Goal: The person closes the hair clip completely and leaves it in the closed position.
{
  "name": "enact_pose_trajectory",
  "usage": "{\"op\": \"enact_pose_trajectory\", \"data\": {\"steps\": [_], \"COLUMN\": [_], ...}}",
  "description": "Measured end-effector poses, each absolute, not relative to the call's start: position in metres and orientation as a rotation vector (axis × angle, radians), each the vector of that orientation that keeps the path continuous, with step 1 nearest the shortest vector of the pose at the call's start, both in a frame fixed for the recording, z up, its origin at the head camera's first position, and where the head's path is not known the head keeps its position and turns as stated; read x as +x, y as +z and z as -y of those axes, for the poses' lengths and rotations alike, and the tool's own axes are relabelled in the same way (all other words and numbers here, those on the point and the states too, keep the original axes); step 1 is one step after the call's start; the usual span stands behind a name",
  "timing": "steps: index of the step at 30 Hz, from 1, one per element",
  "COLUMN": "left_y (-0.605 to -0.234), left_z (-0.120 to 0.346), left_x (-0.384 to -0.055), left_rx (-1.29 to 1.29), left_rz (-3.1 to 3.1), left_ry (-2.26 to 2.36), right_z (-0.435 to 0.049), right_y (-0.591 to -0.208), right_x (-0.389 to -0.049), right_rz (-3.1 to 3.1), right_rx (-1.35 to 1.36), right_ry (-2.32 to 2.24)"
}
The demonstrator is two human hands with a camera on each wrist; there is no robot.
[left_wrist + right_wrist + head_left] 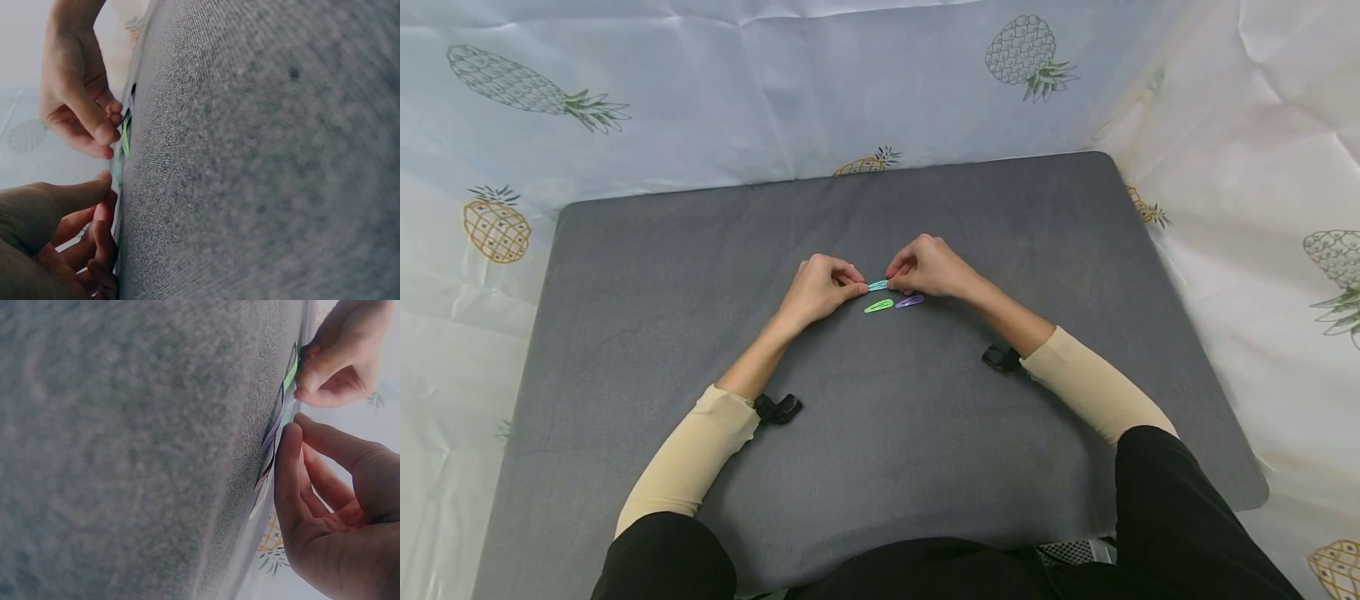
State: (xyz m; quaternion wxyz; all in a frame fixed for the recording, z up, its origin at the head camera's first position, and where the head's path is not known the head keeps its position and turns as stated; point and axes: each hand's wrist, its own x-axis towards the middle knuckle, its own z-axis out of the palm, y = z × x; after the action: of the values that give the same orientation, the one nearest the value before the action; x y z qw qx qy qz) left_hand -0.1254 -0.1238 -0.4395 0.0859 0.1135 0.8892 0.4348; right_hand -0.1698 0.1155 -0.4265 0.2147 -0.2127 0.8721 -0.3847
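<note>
A light blue snap hair clip (877, 286) lies between the two hands, just above or on the grey cloth. My left hand (820, 287) pinches its left end between thumb and forefinger. At the other end, my right hand (931, 268) pinches it the same way. A green hair clip (878, 306) rests on the cloth just nearer to me, with a purple hair clip (909, 301) to its right, beneath the right hand. In the right wrist view, a dark clip (265, 469) and a pale one (257, 497) show beside the right fingers, largely hidden from the head view.
Grey cloth covers the table (880, 433), which has rounded corners. A white curtain (715, 92) printed with pineapples hangs behind it and along both sides. Black straps with small cameras (778, 409) sit at both wrists.
</note>
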Motion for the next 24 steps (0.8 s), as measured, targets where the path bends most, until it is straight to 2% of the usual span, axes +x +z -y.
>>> {"op": "enact_pose_trajectory", "data": {"steps": [24], "left_y": [-0.435], "left_z": [0.136], "left_x": [-0.128], "left_rx": [0.345], "left_rz": [-2.595], "left_ry": [1.377], "right_z": [-0.107], "right_y": [-0.420], "right_x": [-0.178], "right_rz": [-2.349], "right_rx": [-0.647], "right_ry": [-1.197]}}
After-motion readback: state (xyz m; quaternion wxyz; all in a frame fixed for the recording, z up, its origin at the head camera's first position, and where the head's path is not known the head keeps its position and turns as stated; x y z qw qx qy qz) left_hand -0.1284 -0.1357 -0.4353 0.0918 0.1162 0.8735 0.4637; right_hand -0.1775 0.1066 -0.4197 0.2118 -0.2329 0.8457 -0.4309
